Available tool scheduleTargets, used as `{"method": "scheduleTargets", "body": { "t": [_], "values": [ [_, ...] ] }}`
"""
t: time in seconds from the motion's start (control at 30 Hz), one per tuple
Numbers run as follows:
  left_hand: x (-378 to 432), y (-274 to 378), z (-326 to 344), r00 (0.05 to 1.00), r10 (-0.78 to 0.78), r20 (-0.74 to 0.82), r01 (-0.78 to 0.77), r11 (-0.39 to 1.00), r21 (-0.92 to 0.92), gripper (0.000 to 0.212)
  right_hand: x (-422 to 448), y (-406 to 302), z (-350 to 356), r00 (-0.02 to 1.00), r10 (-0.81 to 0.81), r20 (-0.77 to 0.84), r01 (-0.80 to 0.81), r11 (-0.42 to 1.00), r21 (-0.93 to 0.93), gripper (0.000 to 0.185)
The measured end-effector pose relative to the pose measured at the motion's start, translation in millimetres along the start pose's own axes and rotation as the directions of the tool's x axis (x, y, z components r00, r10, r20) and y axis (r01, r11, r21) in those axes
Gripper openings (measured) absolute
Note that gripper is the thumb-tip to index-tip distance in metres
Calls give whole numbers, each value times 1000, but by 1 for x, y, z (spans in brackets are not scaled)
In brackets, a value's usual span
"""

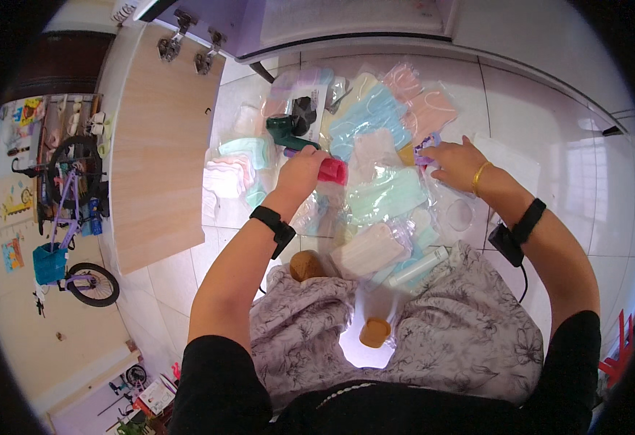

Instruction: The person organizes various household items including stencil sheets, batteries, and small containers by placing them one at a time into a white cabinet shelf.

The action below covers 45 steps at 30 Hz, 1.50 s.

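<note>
On the tiled floor lies a spread of face masks in clear plastic bags, with a blue pack [369, 122] and a mint-green pack [388, 193] in the middle. My left hand [301, 171] is at a pink-red item [332, 171], its fingers partly hidden; a dark green object [282, 130] lies just beyond it. My right hand [456, 163] has its fingertips at a small purple patterned packet [426, 148]; whether it grips the packet is unclear. A yellow piece [406, 155] touches that packet. Nearer my lap are a bagged beige stack [371, 250] and a white tube [419, 266].
An open wooden cabinet door [162, 147] with metal hinges stands left, and the cabinet's edge [344, 43] runs across the far side. A brown round object [305, 266] rests by my left knee, with an orange-brown one [375, 333] between my legs. A purple bicycle [67, 212] stands further left.
</note>
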<state>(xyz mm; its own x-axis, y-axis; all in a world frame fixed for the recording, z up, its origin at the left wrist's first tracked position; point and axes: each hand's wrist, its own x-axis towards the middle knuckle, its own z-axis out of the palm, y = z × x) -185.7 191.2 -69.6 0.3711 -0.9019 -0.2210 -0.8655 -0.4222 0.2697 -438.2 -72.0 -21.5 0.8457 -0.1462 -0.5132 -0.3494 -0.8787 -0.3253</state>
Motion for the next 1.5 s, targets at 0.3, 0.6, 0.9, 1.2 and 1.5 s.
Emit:
{"method": "scheduleTargets", "body": {
  "t": [0.3, 0.6, 0.9, 1.2, 1.5],
  "values": [
    [10, 4, 23, 997, 54, -58, -42, 980, 193, 21, 25, -22, 13, 992, -53, -118, 78, 974, 215, 43],
    [21, 31, -13, 952, 298, -70, -281, 940, 193, 30, 15, -20, 34, 959, -156, -236, 233, 909, 346, 56],
    [43, 140, -52, 811, 515, -278, -524, 850, 46, 44, 3, -25, 16, 933, 49, -356, 274, 544, 793, 66],
    [57, 147, -61, 830, 405, -384, -486, 862, -142, 48, -6, -13, 5, 885, 156, -438, 361, 362, 859, 36],
    [68, 110, -53, 996, -76, 51, 77, 400, -913, 60, -24, -2, -16, 930, 279, -238, 272, -93, 958, 34]
  ]
}}
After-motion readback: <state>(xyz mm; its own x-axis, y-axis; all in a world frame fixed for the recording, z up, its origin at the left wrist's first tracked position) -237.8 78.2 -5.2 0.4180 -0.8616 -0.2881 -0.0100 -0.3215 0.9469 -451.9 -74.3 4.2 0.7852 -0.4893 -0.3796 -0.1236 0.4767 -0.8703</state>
